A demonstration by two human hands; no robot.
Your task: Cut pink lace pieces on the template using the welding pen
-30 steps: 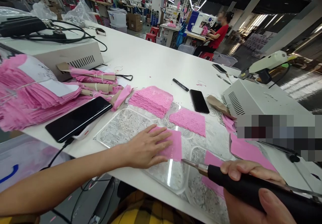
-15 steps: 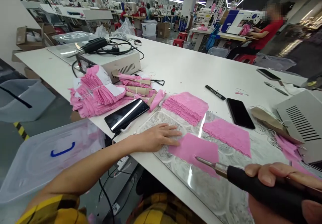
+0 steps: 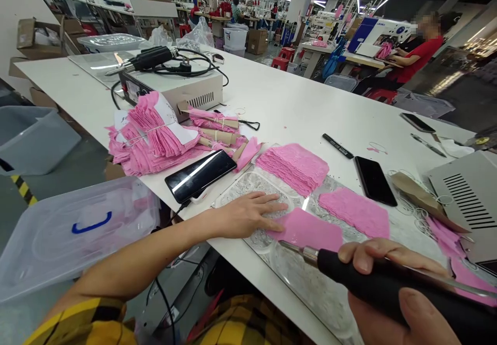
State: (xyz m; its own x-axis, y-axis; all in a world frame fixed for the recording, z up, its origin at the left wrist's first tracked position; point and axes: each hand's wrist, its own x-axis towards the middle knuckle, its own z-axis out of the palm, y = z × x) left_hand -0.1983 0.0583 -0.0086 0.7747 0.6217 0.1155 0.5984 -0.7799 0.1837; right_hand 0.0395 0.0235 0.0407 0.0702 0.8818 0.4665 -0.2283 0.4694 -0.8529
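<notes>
My left hand (image 3: 252,213) lies flat with fingers spread on a clear, scuffed plate (image 3: 267,246), its fingertips at the left edge of a single pink fabric piece (image 3: 310,229). From the right, my right hand (image 3: 392,278) wraps round a black-handled ultrasonic cutter (image 3: 349,275). The cutter's pointed metal tip is at the near left edge of the pink piece; whether it touches cannot be told. Behind the piece is a thick stack of pink fabric (image 3: 293,166), and to its right a thinner pink stack (image 3: 355,210).
Bundled pink pieces (image 3: 155,133) and a phone (image 3: 200,175) are at the left. A grey vented box (image 3: 186,89) carries a similar black tool. To the right are a marker (image 3: 337,146), another phone (image 3: 375,181) and a second vented box (image 3: 469,195). A person in red sits at a sewing machine.
My right hand has brought the cutter left, its tip shifting from over the pink piece's middle to its near left edge. My left hand stays flat at the piece. The view has shifted slightly.
</notes>
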